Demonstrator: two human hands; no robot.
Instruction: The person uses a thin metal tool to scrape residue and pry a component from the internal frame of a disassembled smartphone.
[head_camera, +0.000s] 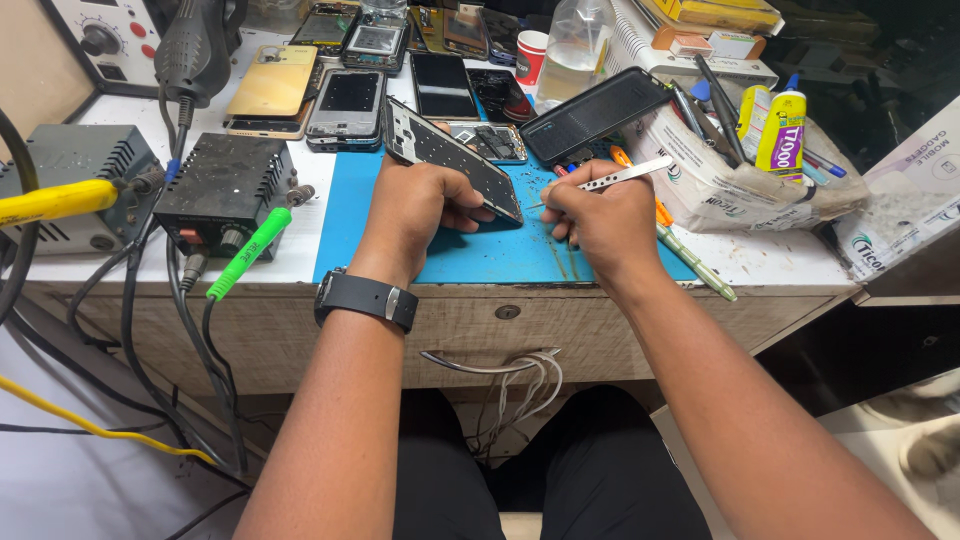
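a black wristwatch (366, 298) is worn on the left forearm, nearest the camera, above a desk drawer with a metal handle (490, 362). just beyond it, the left hand (415, 208) is closed around the near end of an opened phone frame (452, 157), which is held tilted up off the blue work mat (470, 255), its far end raised toward the back of the desk. beside it, the right hand (598, 218) is curled shut on a pair of silver tweezers (610, 178); the tweezer tip is pointed at the lower right corner of the frame, and whether it touches cannot be told. a green-handled soldering iron (248, 252) is laid across the desk's left side, in front of a black power unit (222, 185). to the right, a white bag (720, 180) is seen with a glue tube (782, 130) and pens on it. farther back, a black phone panel (592, 115) is propped near a clear bottle (576, 50), and a row of dismantled phones (350, 100) is spread along the far edge.
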